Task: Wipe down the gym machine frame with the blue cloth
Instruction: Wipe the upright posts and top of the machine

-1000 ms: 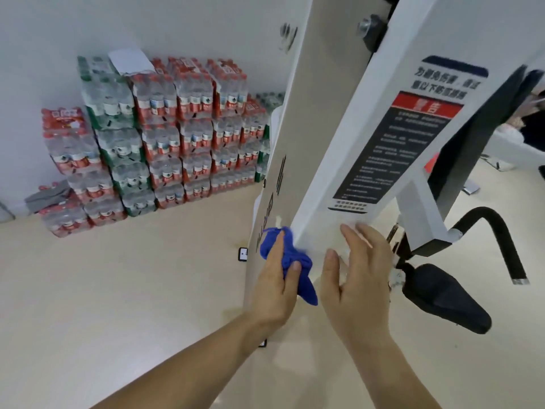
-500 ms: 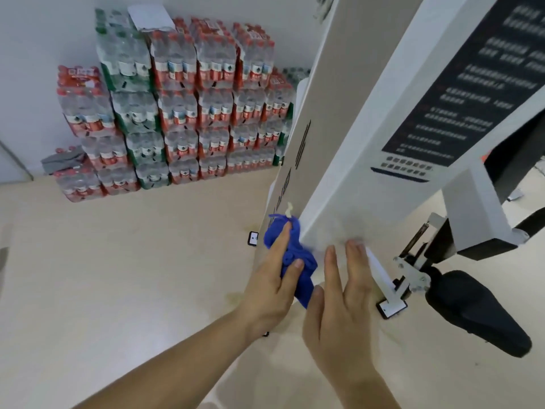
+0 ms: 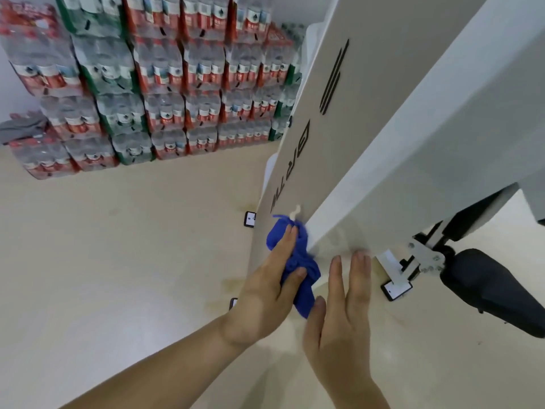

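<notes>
The white gym machine frame (image 3: 413, 149) slants from the upper right down to the middle of the view, with black lettering on its left face. A bunched blue cloth (image 3: 298, 258) is pressed against the frame's lower corner edge. My left hand (image 3: 265, 287) grips the cloth, thumb and fingers wrapped around it. Just right of the cloth, my right hand (image 3: 339, 317) lies flat with fingers straight, its fingertips touching the frame's lower face; it holds nothing.
Stacked shrink-wrapped packs of bottled water (image 3: 153, 84) fill the wall at the back left. A black padded seat (image 3: 495, 293) juts out at the right, under a metal bracket (image 3: 424, 255). Small black-and-white floor tags (image 3: 250, 219) lie on the beige floor.
The view has moved closer and lower along the frame; the warning label has left the view. Both hands have slid down the frame with the cloth staying on its corner edge.
</notes>
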A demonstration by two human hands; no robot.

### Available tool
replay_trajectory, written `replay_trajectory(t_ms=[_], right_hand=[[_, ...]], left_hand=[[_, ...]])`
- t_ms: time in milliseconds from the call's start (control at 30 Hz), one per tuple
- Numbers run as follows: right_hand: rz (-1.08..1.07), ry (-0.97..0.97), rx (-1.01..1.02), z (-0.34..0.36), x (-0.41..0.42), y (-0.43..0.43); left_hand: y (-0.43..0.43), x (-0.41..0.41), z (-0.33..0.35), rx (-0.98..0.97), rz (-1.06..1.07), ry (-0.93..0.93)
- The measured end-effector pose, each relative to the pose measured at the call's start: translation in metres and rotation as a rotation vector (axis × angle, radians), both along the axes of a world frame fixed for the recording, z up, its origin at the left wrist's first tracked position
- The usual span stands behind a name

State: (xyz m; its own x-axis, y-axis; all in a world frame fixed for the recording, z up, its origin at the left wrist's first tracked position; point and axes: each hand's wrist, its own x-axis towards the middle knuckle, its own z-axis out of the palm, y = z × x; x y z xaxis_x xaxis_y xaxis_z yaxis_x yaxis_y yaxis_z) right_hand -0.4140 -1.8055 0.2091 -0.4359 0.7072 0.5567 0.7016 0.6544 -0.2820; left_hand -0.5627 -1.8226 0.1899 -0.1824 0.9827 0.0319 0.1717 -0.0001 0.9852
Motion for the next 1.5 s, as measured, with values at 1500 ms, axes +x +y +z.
replay_trajectory(t_ms=[1500], right_hand=[[-0.010,0.028,0.109,-0.487,0.009,0.008]], left_hand=[[0.006,0.061,-0.572,-0.099,0.377,-0.064]])
